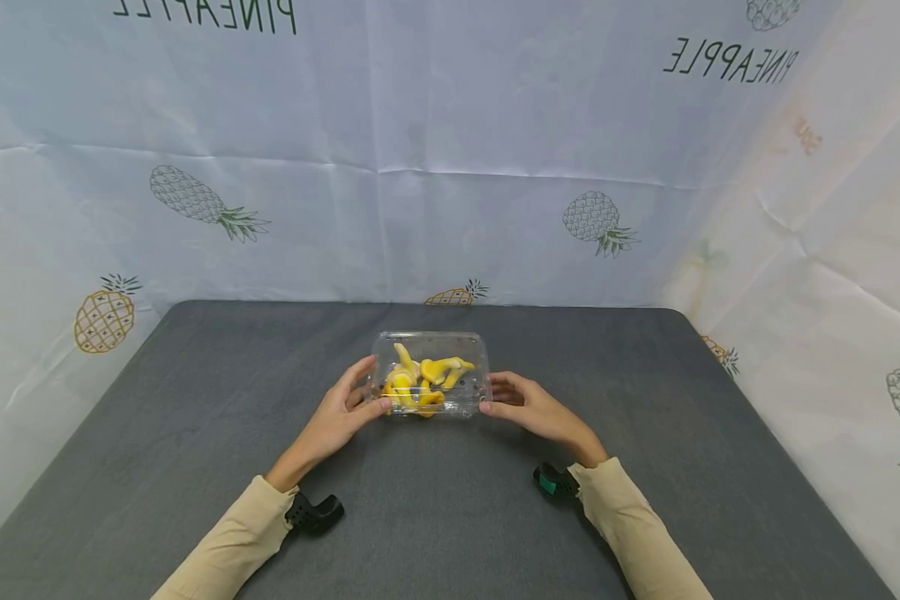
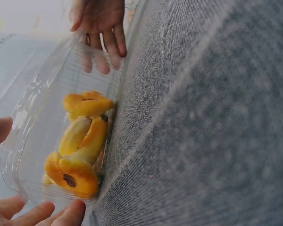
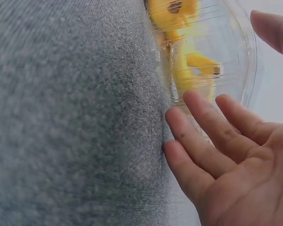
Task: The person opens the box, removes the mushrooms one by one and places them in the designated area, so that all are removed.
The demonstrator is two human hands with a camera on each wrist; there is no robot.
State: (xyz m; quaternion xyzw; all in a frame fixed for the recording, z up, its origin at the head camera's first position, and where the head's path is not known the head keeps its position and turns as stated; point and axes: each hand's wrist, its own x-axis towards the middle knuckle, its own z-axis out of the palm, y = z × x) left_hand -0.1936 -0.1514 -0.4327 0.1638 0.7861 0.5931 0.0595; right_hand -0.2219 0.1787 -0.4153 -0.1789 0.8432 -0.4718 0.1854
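Note:
A clear plastic box (image 1: pixel 465 402) sits on the grey table, long side toward me. Inside lie several yellow mushrooms (image 1: pixel 438 369) with flared caps and pale stems, looking like chanterelles; the left wrist view shows one mushroom (image 2: pixel 74 176) with a dark spot in its cap. At the box's left end is my left hand (image 1: pixel 339 414), fingertips right at the end wall and thumb over the front corner. My right hand (image 1: pixel 532 406) is at the opposite end, thumb by the front corner. In the right wrist view its fingers (image 3: pixel 221 132) extend loosely along that end wall.
The dark grey table (image 1: pixel 435 517) spreads around the box on all sides. Behind it hangs a pale curtain (image 1: pixel 420 225) printed with pineapples. Black wrist cameras (image 1: pixel 317 513) jut inward from both beige sleeves.

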